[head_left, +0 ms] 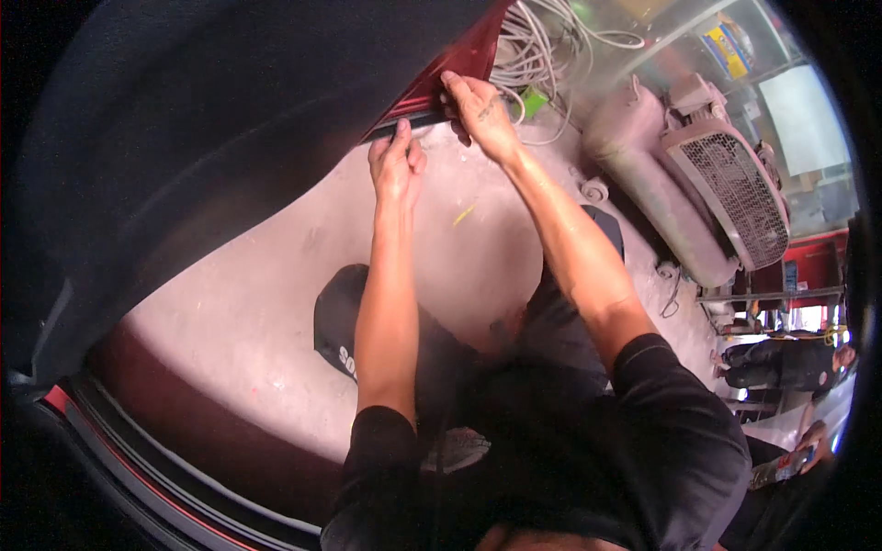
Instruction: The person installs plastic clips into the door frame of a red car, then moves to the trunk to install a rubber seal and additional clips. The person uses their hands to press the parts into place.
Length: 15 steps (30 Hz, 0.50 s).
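Note:
A vehicle door with a dark inner panel [211, 119] spans the upper left, and its red painted edge [446, 75] shows at the top centre. Along the lower side of that red edge runs a black strip [427, 120], which looks like a rubber seal. My left hand [396, 169] is closed at the strip's near part, thumb pointing up against it and fingers curled. Farther right, my right hand [480, 112] pinches the strip by the red edge, its fingertips partly hidden behind the door.
A dusty compressor with a tank [634, 174] and mesh guard [726, 188] stands at right. Coiled pale hose [533, 46] lies beyond my right hand. A red and black door sill [138, 468] curves along the lower left. Two people [781, 363] are at the far right.

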Tool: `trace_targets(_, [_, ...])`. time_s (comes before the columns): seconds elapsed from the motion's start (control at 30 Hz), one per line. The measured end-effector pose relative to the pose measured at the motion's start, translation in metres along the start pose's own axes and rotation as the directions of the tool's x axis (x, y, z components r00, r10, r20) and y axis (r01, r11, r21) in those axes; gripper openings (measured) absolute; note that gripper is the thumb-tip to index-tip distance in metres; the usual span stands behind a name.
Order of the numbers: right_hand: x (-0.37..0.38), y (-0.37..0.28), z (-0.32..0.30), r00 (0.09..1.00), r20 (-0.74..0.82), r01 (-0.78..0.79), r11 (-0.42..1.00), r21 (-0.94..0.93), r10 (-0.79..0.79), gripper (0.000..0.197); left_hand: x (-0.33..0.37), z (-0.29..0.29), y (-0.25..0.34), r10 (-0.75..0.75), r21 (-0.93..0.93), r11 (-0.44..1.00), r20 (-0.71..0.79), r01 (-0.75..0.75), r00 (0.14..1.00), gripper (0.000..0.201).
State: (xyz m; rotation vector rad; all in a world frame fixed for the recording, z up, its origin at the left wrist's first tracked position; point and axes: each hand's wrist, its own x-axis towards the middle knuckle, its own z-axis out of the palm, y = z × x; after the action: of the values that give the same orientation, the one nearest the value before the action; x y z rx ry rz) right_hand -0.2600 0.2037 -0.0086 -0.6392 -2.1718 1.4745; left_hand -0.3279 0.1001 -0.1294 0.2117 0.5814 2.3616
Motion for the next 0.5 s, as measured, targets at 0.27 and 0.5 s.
trace_targets(0.27, [-0.078,0.042,-0.026,0.906,0.292,0.395,0.861,-0.322,-0.307,0.028,-0.035,0.015,-0.028,-0.168,-0.227,0.961,-0.017,0.160,0.986,0.039])
trace_targets(0.5, [-0.118,0.057,-0.018,0.889,0.318,0.410,0.880,-0.238,-0.328,0.042,-0.085,0.052,-0.024,-0.142,0.088,0.983,-0.189,0.160,0.972,0.048])
